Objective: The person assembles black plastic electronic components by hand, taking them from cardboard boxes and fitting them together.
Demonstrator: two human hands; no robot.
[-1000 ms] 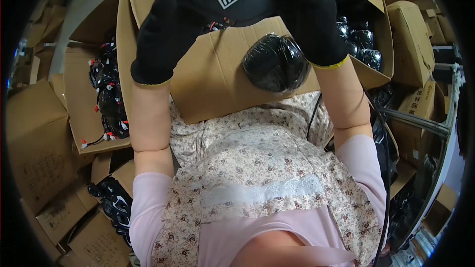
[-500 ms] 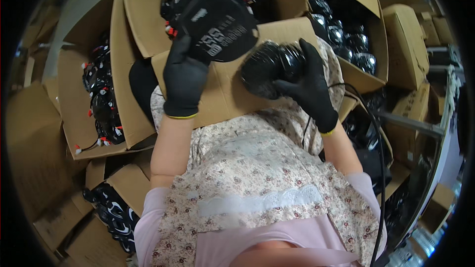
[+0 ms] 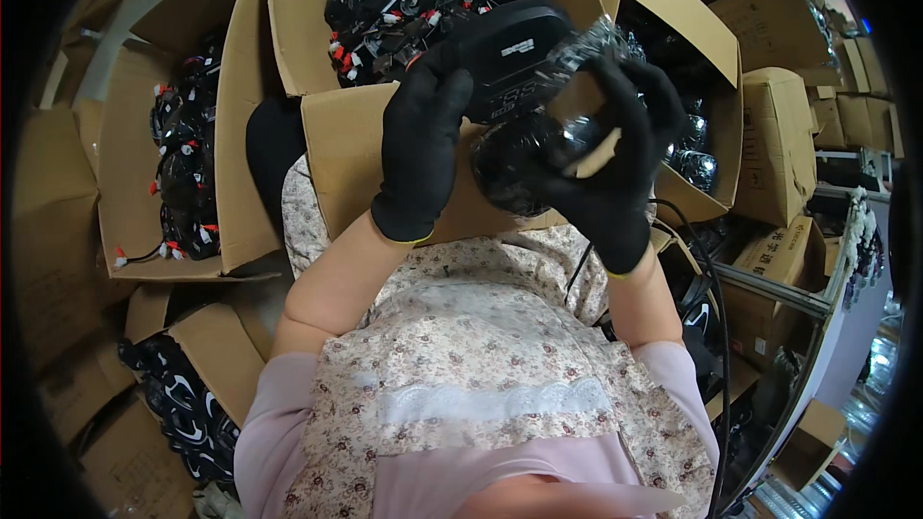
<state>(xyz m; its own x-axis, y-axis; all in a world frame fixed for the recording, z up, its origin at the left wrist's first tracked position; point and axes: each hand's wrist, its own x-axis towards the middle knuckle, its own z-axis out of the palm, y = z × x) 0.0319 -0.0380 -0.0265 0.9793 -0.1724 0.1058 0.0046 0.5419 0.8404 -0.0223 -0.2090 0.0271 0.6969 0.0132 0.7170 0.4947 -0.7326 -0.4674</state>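
Note:
My left hand [image 3: 420, 149], in a black glove, grips the left edge of a black display panel [image 3: 519, 43] with rounded corners and pale segment markings. The panel tilts above an open cardboard flap. My right hand [image 3: 620, 159], also gloved, is closed on crinkled clear plastic film [image 3: 588, 46] that stretches toward the panel's right edge. Just below the panel, a shiny black film-wrapped bundle [image 3: 514, 168] rests over the cardboard flap [image 3: 351, 149], beside my right thumb. Motion blurs part of the right fingers, and the bundle's contents are hidden.
Behind the panel, a large carton [image 3: 288, 29] holds black parts with red and white connectors. Another carton [image 3: 240, 135] of similar parts stands left. At right, an open carton [image 3: 683, 5] holds film-wrapped black pieces. A black cable [image 3: 723, 346] hangs along my right side.
The panel has moved right and tilted, with my left hand following. My right hand has shifted from around the wrapped bundle and now has clear film stretched up toward the panel.

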